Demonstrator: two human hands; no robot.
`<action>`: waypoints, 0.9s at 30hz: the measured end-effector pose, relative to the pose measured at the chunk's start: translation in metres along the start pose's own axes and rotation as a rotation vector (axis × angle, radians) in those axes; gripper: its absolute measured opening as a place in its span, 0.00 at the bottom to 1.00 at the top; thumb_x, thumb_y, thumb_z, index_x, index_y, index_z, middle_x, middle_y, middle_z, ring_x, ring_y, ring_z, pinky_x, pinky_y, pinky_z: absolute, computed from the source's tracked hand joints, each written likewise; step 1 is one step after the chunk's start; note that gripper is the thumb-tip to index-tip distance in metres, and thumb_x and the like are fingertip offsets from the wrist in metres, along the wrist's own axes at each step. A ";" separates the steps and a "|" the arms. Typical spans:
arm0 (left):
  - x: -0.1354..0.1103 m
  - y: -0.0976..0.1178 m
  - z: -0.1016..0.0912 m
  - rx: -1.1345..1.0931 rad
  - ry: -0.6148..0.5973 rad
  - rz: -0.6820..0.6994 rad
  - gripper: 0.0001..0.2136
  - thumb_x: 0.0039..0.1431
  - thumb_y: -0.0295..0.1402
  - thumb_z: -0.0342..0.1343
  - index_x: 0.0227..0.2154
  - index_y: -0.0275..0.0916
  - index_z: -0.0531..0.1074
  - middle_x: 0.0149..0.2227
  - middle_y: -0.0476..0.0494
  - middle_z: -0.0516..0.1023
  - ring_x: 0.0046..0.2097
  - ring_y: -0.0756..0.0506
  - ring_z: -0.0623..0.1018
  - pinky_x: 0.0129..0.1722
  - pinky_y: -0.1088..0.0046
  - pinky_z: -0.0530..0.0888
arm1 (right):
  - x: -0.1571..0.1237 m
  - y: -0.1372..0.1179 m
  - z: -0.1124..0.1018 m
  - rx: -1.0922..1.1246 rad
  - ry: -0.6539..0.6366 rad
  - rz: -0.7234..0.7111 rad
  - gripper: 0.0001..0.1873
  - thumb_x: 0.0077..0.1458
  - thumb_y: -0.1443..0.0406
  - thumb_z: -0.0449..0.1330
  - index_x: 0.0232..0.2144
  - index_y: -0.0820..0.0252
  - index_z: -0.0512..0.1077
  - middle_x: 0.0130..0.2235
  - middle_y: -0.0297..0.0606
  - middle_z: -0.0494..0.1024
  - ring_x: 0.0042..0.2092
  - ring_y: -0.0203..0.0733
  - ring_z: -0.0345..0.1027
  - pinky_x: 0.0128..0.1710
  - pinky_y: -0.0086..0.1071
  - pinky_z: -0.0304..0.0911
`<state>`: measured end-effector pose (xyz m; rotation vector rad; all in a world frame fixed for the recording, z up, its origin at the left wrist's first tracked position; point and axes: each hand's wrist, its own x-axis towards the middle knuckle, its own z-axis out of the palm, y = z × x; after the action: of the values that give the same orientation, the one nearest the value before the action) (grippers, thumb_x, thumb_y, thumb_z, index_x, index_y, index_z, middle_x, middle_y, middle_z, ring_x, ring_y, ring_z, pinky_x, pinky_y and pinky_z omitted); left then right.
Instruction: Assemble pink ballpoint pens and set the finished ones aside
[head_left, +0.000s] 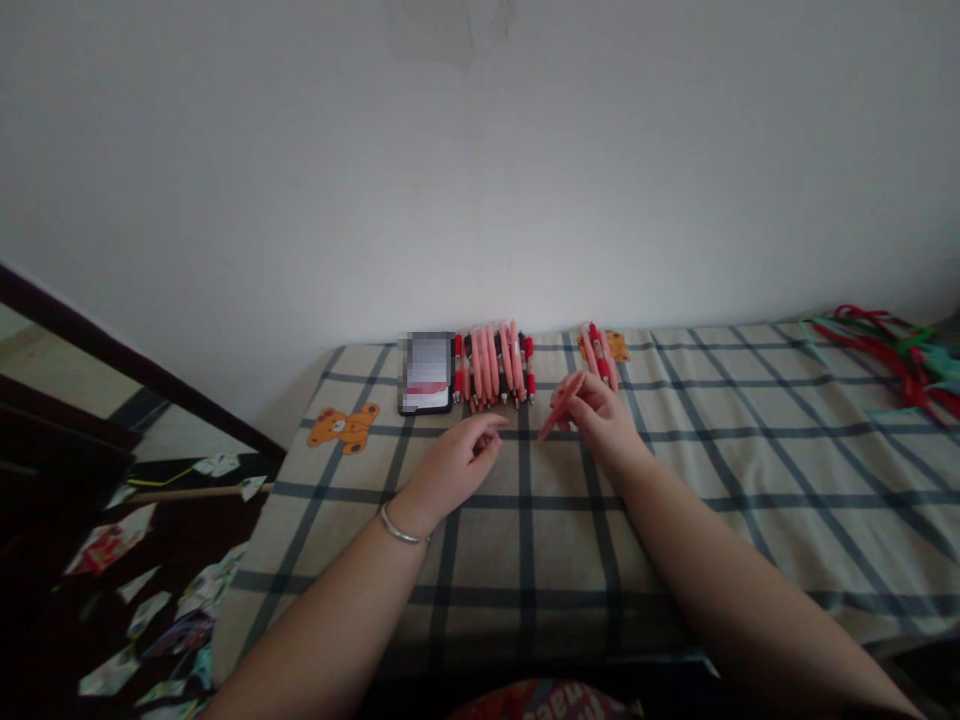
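Observation:
My right hand (596,415) is closed round a pink pen (560,405) and holds it slanted just above the checked cloth (675,480). My left hand (457,460) rests on the cloth a little to its left, fingers curled loosely with the fingertips together, and I see nothing in it. A row of several pink and red pens (493,365) lies side by side near the wall, beyond both hands. A smaller bunch of pink pens (598,352) lies to the right of that row, just past my right hand.
A dark phone (426,373) lies left of the pen row. Bear prints (341,425) mark the cloth. Red and green strips (892,350) are piled at the far right. Left of the table the floor holds scattered paper scraps (150,610).

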<state>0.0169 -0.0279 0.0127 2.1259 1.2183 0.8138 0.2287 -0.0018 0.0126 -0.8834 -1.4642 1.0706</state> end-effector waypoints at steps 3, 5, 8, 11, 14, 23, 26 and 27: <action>0.000 0.000 -0.001 -0.020 -0.012 -0.003 0.13 0.60 0.30 0.46 0.47 0.39 0.66 0.37 0.46 0.74 0.36 0.50 0.73 0.36 0.74 0.70 | 0.004 0.008 -0.007 -0.052 0.106 -0.003 0.13 0.50 0.56 0.56 0.28 0.56 0.58 0.26 0.28 0.64 0.23 0.30 0.59 0.23 0.26 0.59; 0.000 0.001 -0.001 -0.022 0.003 0.018 0.13 0.60 0.30 0.46 0.47 0.39 0.66 0.38 0.45 0.73 0.37 0.50 0.73 0.38 0.73 0.70 | 0.005 0.011 -0.008 -0.109 0.101 0.027 0.11 0.49 0.57 0.56 0.29 0.57 0.59 0.26 0.28 0.65 0.24 0.31 0.60 0.23 0.26 0.58; 0.000 0.002 -0.001 0.053 0.029 0.082 0.13 0.59 0.30 0.47 0.47 0.39 0.66 0.40 0.44 0.71 0.41 0.48 0.72 0.42 0.70 0.70 | 0.006 0.013 -0.006 -0.223 -0.025 0.068 0.09 0.48 0.60 0.57 0.30 0.59 0.63 0.26 0.29 0.67 0.25 0.32 0.61 0.25 0.27 0.58; 0.001 0.004 0.001 0.230 0.081 0.125 0.13 0.58 0.29 0.50 0.46 0.40 0.67 0.42 0.42 0.70 0.45 0.45 0.70 0.47 0.65 0.68 | 0.005 0.012 -0.004 -0.343 -0.141 0.076 0.07 0.47 0.62 0.58 0.29 0.60 0.65 0.27 0.31 0.70 0.28 0.34 0.63 0.28 0.28 0.60; 0.000 0.006 0.003 0.435 0.171 0.089 0.13 0.57 0.29 0.50 0.46 0.40 0.68 0.40 0.41 0.69 0.46 0.42 0.68 0.47 0.61 0.67 | 0.004 0.011 -0.003 -0.411 -0.181 0.074 0.06 0.47 0.63 0.58 0.28 0.61 0.67 0.28 0.33 0.73 0.30 0.35 0.66 0.30 0.29 0.62; 0.002 0.000 0.009 0.618 0.110 0.110 0.14 0.56 0.28 0.52 0.46 0.41 0.68 0.44 0.42 0.69 0.47 0.41 0.67 0.47 0.60 0.66 | 0.001 0.010 0.000 -0.811 -0.291 -0.008 0.07 0.49 0.67 0.57 0.33 0.59 0.70 0.30 0.33 0.74 0.31 0.36 0.66 0.30 0.27 0.59; 0.008 0.007 0.012 0.732 0.079 0.102 0.09 0.58 0.28 0.49 0.41 0.39 0.70 0.39 0.41 0.71 0.44 0.41 0.68 0.44 0.60 0.67 | 0.000 0.003 0.004 -0.963 -0.343 -0.086 0.08 0.52 0.67 0.55 0.36 0.59 0.70 0.35 0.35 0.74 0.35 0.37 0.67 0.33 0.28 0.59; 0.010 0.011 0.013 0.765 0.051 0.109 0.08 0.59 0.28 0.47 0.38 0.38 0.70 0.37 0.41 0.71 0.42 0.41 0.69 0.42 0.60 0.67 | 0.000 0.001 0.006 -1.006 -0.373 -0.109 0.09 0.54 0.66 0.54 0.38 0.58 0.71 0.38 0.37 0.74 0.37 0.38 0.68 0.35 0.28 0.60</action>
<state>0.0364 -0.0258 0.0145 2.7979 1.6339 0.4775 0.2230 -0.0021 0.0113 -1.2940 -2.3997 0.3625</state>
